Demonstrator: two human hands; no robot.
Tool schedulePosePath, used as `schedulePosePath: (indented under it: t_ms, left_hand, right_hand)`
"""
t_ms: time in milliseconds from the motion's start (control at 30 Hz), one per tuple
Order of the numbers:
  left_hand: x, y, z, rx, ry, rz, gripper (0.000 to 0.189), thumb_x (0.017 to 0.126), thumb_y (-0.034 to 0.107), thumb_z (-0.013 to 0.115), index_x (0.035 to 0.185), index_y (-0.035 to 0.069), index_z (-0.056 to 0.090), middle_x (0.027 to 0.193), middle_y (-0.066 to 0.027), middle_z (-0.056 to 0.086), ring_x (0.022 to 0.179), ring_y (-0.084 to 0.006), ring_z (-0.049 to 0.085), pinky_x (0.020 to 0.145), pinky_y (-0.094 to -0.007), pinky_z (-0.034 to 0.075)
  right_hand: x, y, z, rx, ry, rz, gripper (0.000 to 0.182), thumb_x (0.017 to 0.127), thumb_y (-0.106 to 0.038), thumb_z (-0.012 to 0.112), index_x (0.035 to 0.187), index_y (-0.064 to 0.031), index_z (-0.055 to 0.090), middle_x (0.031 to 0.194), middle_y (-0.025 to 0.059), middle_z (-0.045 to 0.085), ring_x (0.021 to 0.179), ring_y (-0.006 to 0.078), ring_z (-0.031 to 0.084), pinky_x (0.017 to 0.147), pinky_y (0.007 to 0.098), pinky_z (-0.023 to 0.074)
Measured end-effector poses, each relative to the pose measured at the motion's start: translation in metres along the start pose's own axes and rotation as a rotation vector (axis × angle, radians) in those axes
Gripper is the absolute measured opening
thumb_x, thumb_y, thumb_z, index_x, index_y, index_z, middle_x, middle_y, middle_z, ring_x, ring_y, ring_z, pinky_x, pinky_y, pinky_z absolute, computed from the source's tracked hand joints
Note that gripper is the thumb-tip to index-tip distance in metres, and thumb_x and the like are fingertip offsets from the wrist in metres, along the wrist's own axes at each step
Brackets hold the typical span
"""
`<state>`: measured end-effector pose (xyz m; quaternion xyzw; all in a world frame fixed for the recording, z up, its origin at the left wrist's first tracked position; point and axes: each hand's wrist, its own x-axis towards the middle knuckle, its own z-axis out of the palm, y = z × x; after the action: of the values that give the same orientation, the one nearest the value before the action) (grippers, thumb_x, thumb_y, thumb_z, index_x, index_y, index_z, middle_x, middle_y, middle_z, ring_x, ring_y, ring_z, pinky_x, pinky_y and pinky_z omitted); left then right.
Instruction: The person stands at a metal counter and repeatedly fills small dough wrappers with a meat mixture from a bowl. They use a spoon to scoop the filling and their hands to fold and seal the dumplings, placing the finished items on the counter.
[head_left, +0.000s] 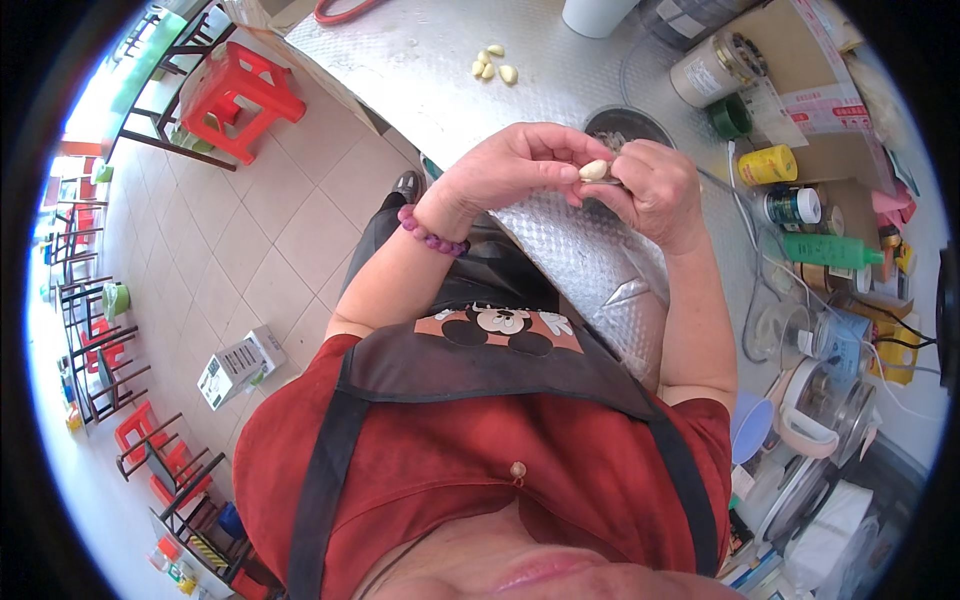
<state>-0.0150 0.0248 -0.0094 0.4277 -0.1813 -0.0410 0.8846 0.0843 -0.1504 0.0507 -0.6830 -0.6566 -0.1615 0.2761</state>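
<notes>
Between the fingertips of both hands is a pale garlic clove (594, 171). My left hand (517, 165), with a purple bead bracelet at its wrist, grips the clove's left side with thumb and fingers. On the other side, my right hand (651, 187) has its bent fingers and thumb at the clove, partly hiding it; a thin edge of something shows just below the clove. Behind the hands stands a dark bowl (651, 120) with what looks like garlic skins inside. Several peeled garlic cloves (508, 74) lie in a loose group on the metallic, quilted-patterned table cover (420, 67).
Along the right stand a lidded jar (705, 79), a yellow tin (766, 165), a green bottle (825, 250) and trailing cables (739, 202). A white container (596, 16) is at the far edge. A red plastic stool (240, 97) and a carton (240, 367) are on the floor at left.
</notes>
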Motion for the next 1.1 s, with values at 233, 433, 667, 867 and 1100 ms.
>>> schedulePosePath:
  t_ms: [233, 433, 667, 867, 1100]
  left_hand:
    - [-0.0002, -0.0041, -0.0044, -0.025, -0.007, 0.012, 0.038, 0.092, 0.013, 0.059, 0.125, -0.006, 0.052, 0.104, -0.0097, 0.064, 0.087, -0.0126, 0.064, 0.078, -0.0258, 0.055]
    - [-0.0009, -0.002, -0.0043, 0.096, 0.035, -0.002, 0.036, 0.093, 0.015, 0.059, 0.123, -0.005, 0.055, 0.098, -0.0085, 0.065, 0.083, -0.0121, 0.065, 0.075, -0.0242, 0.055]
    - [0.0004, -0.0013, -0.0014, 0.152, 0.074, -0.007, 0.039, 0.091, 0.019, 0.063, 0.122, -0.004, 0.056, 0.09, -0.0054, 0.066, 0.08, -0.0111, 0.065, 0.073, -0.0231, 0.054]
    - [0.001, -0.0021, -0.0013, 0.108, 0.102, -0.003, 0.042, 0.088, 0.019, 0.066, 0.122, -0.004, 0.056, 0.095, -0.006, 0.065, 0.08, -0.0117, 0.064, 0.076, -0.0245, 0.054]
    - [0.0007, -0.0015, -0.0011, 0.051, 0.08, 0.002, 0.036, 0.091, 0.015, 0.063, 0.122, -0.002, 0.057, 0.103, -0.0084, 0.066, 0.086, -0.0118, 0.064, 0.08, -0.0256, 0.054]
  right_hand:
    - [-0.0005, 0.0022, -0.0025, -0.045, -0.005, 0.045, 0.039, 0.068, -0.036, 0.076, 0.06, -0.0071, 0.052, 0.056, 0.005, 0.05, 0.052, 0.0229, 0.054, 0.047, 0.0342, 0.0431]
    - [0.0019, -0.0018, -0.0044, -0.087, -0.038, 0.079, 0.039, 0.069, -0.035, 0.076, 0.06, -0.0074, 0.05, 0.056, 0.0053, 0.05, 0.053, 0.0225, 0.054, 0.047, 0.0341, 0.0437]
    - [0.0009, -0.0027, -0.0064, -0.152, -0.067, 0.091, 0.037, 0.069, -0.034, 0.076, 0.059, -0.0077, 0.052, 0.057, 0.0046, 0.051, 0.053, 0.0216, 0.055, 0.048, 0.0336, 0.0441]
    - [0.0002, 0.0, -0.0048, -0.149, -0.04, 0.048, 0.035, 0.069, -0.032, 0.075, 0.058, -0.0072, 0.052, 0.057, 0.0044, 0.051, 0.053, 0.0218, 0.055, 0.047, 0.0337, 0.0438]
    - [-0.0017, 0.002, -0.0034, -0.119, -0.035, 0.032, 0.036, 0.069, -0.031, 0.076, 0.057, -0.0071, 0.051, 0.057, 0.0046, 0.05, 0.053, 0.0219, 0.054, 0.047, 0.0341, 0.0433]
